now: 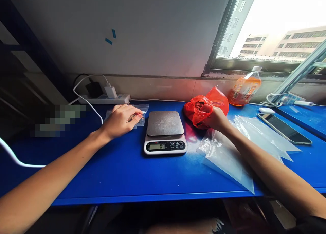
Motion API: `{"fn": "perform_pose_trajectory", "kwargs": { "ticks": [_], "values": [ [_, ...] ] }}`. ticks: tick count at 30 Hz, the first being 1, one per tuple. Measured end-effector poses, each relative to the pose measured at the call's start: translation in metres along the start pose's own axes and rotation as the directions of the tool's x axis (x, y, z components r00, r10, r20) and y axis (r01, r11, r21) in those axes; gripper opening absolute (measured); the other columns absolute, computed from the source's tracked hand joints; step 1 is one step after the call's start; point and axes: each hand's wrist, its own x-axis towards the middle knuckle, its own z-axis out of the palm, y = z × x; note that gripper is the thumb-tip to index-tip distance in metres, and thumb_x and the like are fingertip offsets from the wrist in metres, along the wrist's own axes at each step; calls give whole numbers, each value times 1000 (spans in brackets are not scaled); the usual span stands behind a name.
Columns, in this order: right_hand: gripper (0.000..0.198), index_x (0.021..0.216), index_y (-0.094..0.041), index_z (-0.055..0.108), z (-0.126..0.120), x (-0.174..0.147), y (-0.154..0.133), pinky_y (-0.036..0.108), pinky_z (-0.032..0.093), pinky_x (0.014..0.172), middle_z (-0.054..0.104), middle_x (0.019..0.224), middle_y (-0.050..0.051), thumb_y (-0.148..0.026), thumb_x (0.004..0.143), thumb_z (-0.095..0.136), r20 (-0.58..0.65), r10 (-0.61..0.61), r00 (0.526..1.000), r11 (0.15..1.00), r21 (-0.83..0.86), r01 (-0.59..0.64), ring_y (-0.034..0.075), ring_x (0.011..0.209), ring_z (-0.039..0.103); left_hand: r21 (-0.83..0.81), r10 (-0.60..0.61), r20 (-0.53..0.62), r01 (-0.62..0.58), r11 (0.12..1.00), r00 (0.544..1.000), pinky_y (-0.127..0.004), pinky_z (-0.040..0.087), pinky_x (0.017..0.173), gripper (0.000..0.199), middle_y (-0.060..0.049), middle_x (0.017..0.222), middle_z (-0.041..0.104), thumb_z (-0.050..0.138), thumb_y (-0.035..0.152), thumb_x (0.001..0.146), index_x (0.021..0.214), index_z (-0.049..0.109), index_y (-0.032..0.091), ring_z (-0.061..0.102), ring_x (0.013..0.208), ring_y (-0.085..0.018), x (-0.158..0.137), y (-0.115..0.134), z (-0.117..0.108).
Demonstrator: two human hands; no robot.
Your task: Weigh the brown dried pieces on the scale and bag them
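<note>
A digital scale (165, 133) with a metal plate stands on the blue table between my hands, its display near zero. Left of it, my left hand (123, 120) is over small clear plastic bags (144, 108), fingers and thumb closed together. Something brownish shows in the gap between them, too small to name. On the other side, my right hand (216, 119) grips the side of a red plastic bag (197, 108). The bag's mouth is partly open with dark contents inside, and my right fingers are mostly hidden by it.
Large clear plastic bags (226, 159) lie under my right forearm, beside a phone (284, 128) and a white case (266, 110). An orange drink bottle (246, 88) stands by the wall. A power strip (122, 99) and white cable (86, 105) sit at the back left.
</note>
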Motion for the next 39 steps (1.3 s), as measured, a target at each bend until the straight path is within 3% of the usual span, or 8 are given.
{"fn": "perform_pose_trajectory", "kwargs": {
  "ticks": [7, 12, 18, 31, 35, 39],
  "values": [
    [15, 79, -19, 63, 0, -1, 2, 33, 47, 74, 68, 81, 9, -12, 76, 50, -20, -19, 1000, 1000, -5, 19, 22, 76, 60, -9, -11, 19, 11, 1000, 1000, -41, 45, 89, 32, -6, 98, 76, 46, 40, 91, 96, 71, 22, 67, 93, -24, 0, 3, 1],
    [28, 91, -16, 66, -2, 1, 6, 34, 49, 79, 68, 96, 13, -8, 74, 46, -84, -43, 996, 999, 3, 43, 23, 87, 62, -15, 16, 10, -16, 1000, 1000, -41, 45, 91, 33, -7, 100, 76, 45, 39, 92, 98, 71, 19, 67, 95, -24, -1, 6, 0],
    [18, 83, -17, 63, -2, -1, 10, 33, 46, 73, 63, 84, 10, -13, 73, 49, -223, -3, 975, 999, -51, -8, 21, 77, 58, -40, 24, 22, -24, 999, 999, -42, 44, 93, 32, -7, 103, 76, 46, 38, 92, 100, 71, 19, 67, 97, -25, -2, 6, 2],
    [10, 79, -22, 57, -7, -6, -3, 34, 48, 71, 60, 82, 7, -19, 80, 47, -216, -41, 976, 999, -35, 35, 20, 75, 57, -65, -19, 67, 23, 998, 998, -41, 45, 91, 33, -7, 105, 76, 46, 41, 90, 99, 71, 21, 67, 99, -25, 0, 0, 10],
    [16, 84, -22, 60, -12, -4, -5, 38, 50, 77, 61, 91, 10, -16, 84, 45, -334, -7, 943, 999, -53, -11, 23, 82, 59, -85, -26, 57, 31, 996, 998, -41, 46, 91, 33, -7, 105, 76, 47, 41, 90, 99, 71, 20, 66, 99, -24, 1, 5, 8],
    [22, 94, -20, 65, -23, -2, 10, 40, 52, 79, 60, 94, 12, -15, 82, 46, -499, 45, 865, 997, -34, -72, 24, 88, 60, -140, -33, 66, 42, 989, 997, -40, 48, 89, 34, -8, 103, 76, 46, 40, 90, 99, 71, 18, 67, 97, -24, 1, 13, 4]
  ]
}}
